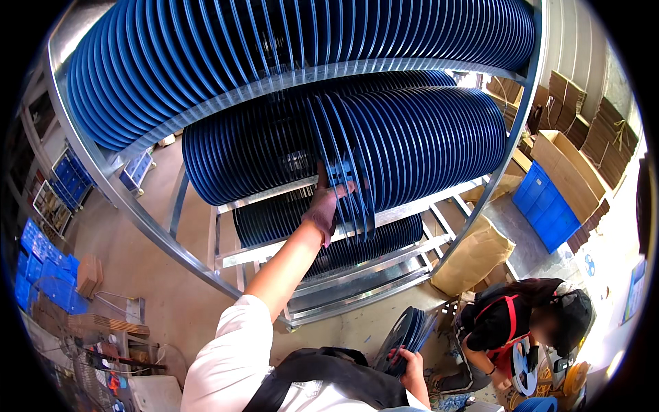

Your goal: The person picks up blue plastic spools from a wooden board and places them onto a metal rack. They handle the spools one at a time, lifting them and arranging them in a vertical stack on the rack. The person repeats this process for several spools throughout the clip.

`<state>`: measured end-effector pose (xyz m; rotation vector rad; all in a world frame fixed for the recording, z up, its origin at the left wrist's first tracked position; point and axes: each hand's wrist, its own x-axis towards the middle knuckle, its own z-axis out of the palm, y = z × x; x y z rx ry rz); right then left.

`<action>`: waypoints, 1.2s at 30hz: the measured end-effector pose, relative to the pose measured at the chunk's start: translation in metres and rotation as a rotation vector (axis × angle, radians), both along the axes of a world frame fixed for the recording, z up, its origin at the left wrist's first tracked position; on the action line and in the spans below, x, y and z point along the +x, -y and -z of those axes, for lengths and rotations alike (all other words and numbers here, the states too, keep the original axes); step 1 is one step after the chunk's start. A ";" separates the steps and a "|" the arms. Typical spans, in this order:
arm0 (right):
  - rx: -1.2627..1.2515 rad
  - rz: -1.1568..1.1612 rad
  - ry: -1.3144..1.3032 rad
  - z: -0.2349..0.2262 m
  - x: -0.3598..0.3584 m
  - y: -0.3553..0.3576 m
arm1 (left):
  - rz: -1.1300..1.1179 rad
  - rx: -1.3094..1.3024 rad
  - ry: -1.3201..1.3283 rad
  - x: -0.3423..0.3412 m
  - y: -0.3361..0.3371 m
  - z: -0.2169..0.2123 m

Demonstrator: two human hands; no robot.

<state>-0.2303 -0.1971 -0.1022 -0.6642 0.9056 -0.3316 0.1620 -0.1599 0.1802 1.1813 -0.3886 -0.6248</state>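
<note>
My left arm stretches forward to a metal rack, where long rows of thin blue disc-shaped reels point(425, 147) stand on edge. In a partly fingered mauve glove, my left hand point(326, 206) closes on the edges of a few reels point(336, 137) at the middle of the row. These lean slightly apart from their neighbours, and some fingers are hidden between them. Low by my body, my right hand point(412, 371) grips a small stack of dark blue reels point(403, 335) by its side.
The rack's metal frame point(158, 237) surrounds the rows. At the lower right a co-worker point(508, 323) bends over a white reel point(525, 367). A blue crate point(546, 206) and cardboard stand at the right; blue crates point(44, 268) sit at the far left.
</note>
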 end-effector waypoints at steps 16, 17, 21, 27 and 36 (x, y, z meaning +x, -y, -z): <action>-0.202 -0.070 -0.127 -0.003 0.037 -0.017 | 0.027 0.010 0.098 0.123 0.034 0.091; -0.207 -0.051 -0.102 -0.006 0.037 -0.016 | 0.072 0.005 0.019 0.118 0.033 0.084; -0.195 0.079 -0.020 -0.046 0.040 -0.007 | -0.104 0.151 0.101 0.088 0.002 0.068; -0.260 0.267 0.154 -0.101 0.018 -0.001 | -0.188 0.049 0.273 0.012 -0.101 0.119; -0.155 0.456 0.953 -0.099 -0.029 -0.020 | 0.081 0.215 0.276 -0.107 -0.166 0.165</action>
